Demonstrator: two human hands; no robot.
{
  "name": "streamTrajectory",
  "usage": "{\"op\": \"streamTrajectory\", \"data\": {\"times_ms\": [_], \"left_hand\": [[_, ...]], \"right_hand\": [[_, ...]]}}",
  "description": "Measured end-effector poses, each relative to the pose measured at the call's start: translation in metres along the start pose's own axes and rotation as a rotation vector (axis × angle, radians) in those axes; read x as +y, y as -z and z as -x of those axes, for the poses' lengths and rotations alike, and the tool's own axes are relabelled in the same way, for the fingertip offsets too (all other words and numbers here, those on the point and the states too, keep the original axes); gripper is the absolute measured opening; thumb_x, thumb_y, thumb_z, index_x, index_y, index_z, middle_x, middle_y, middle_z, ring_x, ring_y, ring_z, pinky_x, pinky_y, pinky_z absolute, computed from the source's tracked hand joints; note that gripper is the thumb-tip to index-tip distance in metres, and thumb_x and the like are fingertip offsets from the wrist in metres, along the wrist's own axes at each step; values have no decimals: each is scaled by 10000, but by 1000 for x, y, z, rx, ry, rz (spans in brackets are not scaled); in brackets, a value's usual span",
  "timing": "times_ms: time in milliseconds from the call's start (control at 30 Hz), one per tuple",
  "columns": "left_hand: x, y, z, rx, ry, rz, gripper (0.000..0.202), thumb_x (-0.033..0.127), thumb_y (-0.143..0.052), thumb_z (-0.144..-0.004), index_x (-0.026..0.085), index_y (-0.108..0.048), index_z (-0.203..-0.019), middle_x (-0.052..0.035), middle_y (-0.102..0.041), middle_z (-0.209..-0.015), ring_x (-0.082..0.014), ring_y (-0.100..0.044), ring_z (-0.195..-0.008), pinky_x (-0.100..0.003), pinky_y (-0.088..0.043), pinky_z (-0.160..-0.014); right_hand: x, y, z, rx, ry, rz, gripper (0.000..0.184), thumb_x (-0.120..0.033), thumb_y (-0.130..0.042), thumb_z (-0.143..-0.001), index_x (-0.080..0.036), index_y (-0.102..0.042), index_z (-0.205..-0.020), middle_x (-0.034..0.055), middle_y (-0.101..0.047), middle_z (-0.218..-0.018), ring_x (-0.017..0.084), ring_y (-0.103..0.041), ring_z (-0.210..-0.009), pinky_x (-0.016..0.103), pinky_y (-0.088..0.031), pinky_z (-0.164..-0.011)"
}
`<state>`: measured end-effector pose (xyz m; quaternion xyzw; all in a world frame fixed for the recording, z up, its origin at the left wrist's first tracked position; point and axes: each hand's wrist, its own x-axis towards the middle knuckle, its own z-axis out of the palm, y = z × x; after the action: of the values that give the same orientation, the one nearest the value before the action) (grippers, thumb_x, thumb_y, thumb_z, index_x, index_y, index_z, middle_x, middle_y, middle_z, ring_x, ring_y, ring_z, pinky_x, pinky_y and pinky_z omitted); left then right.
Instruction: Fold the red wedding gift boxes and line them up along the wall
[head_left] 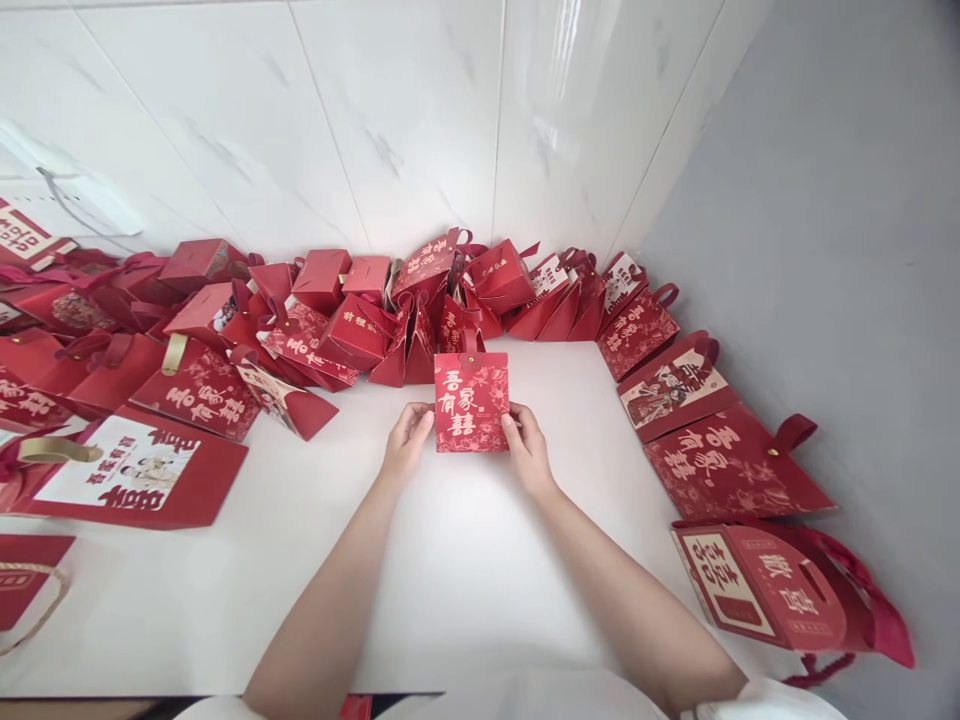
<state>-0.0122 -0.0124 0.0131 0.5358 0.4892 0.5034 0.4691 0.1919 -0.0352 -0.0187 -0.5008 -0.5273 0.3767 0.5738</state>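
Between my two hands a red gift box stands upright, its front printed with pale Chinese characters and flowers. A dark red ribbon loop with a small gold stud tops it. My left hand is closed at the box's left side, thumb toward the front. On the right side my right hand grips the edge, its thumb lying over the front face. The fingers behind the box are hidden. Just beyond it stand more red boxes, among them one with gold lettering.
Many red gift boxes are crowded at the left, including a large one with a white picture panel. More line the right edge, such as a handled box. A tiled wall backs the white table. A power strip sits far left.
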Motion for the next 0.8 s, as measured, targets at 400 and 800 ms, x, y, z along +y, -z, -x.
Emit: {"op": "streamTrajectory", "data": {"times_ms": [400,800], "left_hand": [[15,1,5,-185,62,81,311,410,-669,-813,164,-646,-1002,-79,-699,-1067,-211,-641,-989,-309,-490,-893],[15,1,5,-179,56,79,286,413,-663,-815,176,-656,-976,-63,-698,-1018,-202,-641,-957,-301,-488,-874]], "right_hand": [[-1,1,-1,-7,38,50,348,-440,-426,-966,-196,-585,-1158,100,-631,-1170,220,-591,-1081,382,-470,-942],[-3,3,-1,7,61,93,339,-436,-432,-965,-204,-604,-1143,97,-642,-1164,225,-599,-1074,390,-474,-940]]}}
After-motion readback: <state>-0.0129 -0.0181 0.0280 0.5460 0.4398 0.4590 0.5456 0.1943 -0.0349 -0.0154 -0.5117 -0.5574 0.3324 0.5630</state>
